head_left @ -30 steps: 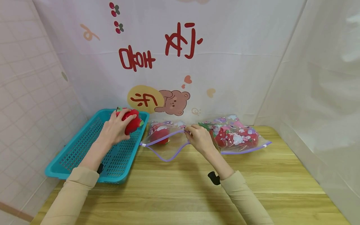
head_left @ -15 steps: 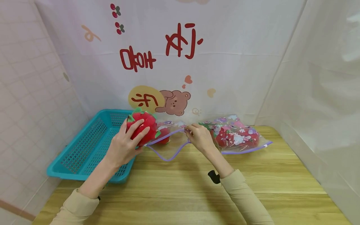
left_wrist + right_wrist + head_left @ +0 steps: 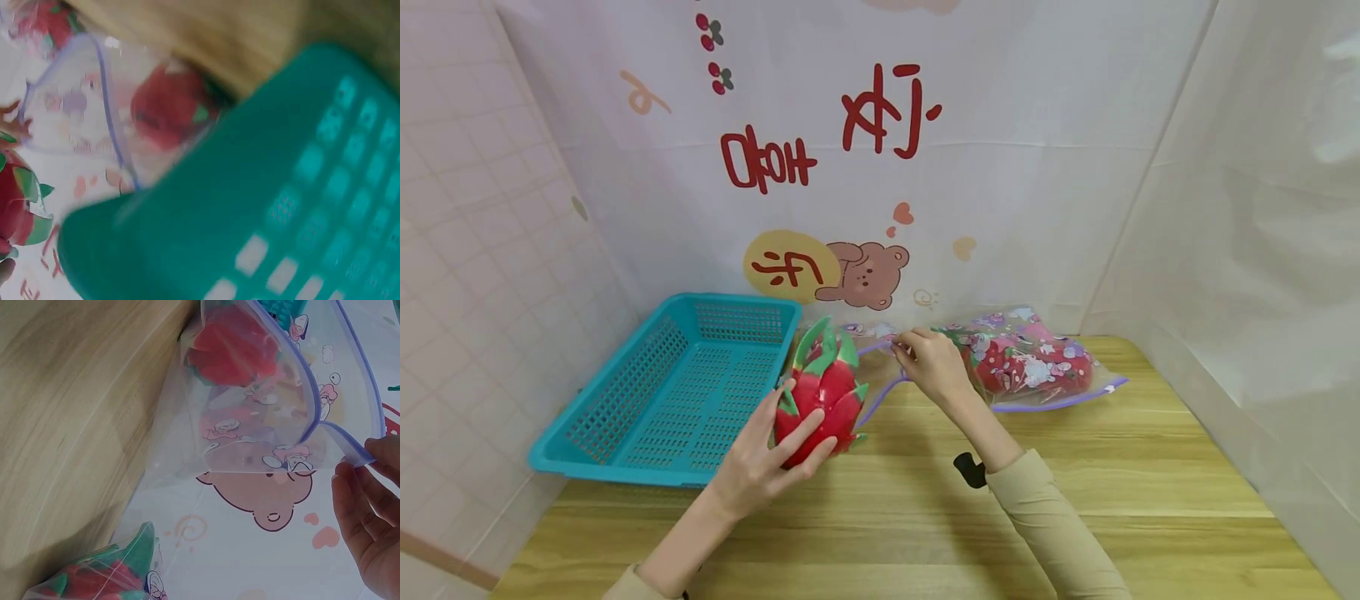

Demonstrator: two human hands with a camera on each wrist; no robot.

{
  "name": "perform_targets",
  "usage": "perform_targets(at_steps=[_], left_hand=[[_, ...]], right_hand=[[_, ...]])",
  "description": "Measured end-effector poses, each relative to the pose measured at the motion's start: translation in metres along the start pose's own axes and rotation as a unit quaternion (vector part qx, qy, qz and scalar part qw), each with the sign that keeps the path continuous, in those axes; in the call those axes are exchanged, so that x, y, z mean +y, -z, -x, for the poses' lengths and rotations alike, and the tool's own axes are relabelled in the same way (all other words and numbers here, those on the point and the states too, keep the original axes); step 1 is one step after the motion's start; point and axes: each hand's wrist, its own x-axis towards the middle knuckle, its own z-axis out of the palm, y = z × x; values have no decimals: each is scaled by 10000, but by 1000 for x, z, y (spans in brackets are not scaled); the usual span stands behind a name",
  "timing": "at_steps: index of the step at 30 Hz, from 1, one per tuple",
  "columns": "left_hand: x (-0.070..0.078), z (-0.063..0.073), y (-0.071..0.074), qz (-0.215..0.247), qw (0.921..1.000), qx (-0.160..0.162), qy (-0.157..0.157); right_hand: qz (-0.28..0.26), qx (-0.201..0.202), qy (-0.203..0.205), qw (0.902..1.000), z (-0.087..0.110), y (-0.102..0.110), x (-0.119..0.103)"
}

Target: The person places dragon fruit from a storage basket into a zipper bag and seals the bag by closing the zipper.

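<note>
My left hand (image 3: 767, 467) grips a red dragon fruit (image 3: 823, 396) with green leaf tips, held above the table in front of the basket's right side. At the left edge of the left wrist view the same dragon fruit (image 3: 15, 203) shows in part. My right hand (image 3: 931, 362) pinches the purple-edged mouth of a clear printed zip bag (image 3: 250, 431) by one corner. The mouth of that bag stands parted. Inside it lies another red fruit (image 3: 234, 347), clearest in the right wrist view; in the head view, the held dragon fruit hides much of the bag.
A teal perforated basket (image 3: 658, 475) stands on the left of the wooden table (image 3: 880, 525). To the right of my right hand lies a second printed zip bag (image 3: 1037, 367) with red fruit inside. A white printed cloth (image 3: 1000, 167) hangs behind the table.
My left hand has carried the dragon fruit from above the basket rightward and nearer to me, turning its leaf tips upward. The right hand has stayed at the bag's corner.
</note>
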Motion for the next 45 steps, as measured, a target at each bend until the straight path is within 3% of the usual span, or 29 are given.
perform_targets(at_steps=[9,14,21,28,37,41,45], left_hand=[[27,12,-7,179,9967,-288,-732],[32,14,-13,315,9957,-371,-783],[30,18,-22,678,9961,-368,-418],[26,23,-29,830,9950,-417,369],[22,30,-32,1053,9829,-729,1323],[23,30,-34,999,9791,-936,1502],[25,29,-41,880,9781,-1185,1469]], right_hand=[[-22,7,-186,9998,-4,-1,1],[-28,55,-141,9999,-4,-2,1],[-41,150,-11,9999,-1,-4,0],[-43,171,81,9998,2,-5,0],[48,-94,463,9989,13,-6,4],[51,-275,491,9984,16,-6,5],[-75,-148,549,9984,15,-6,5]])
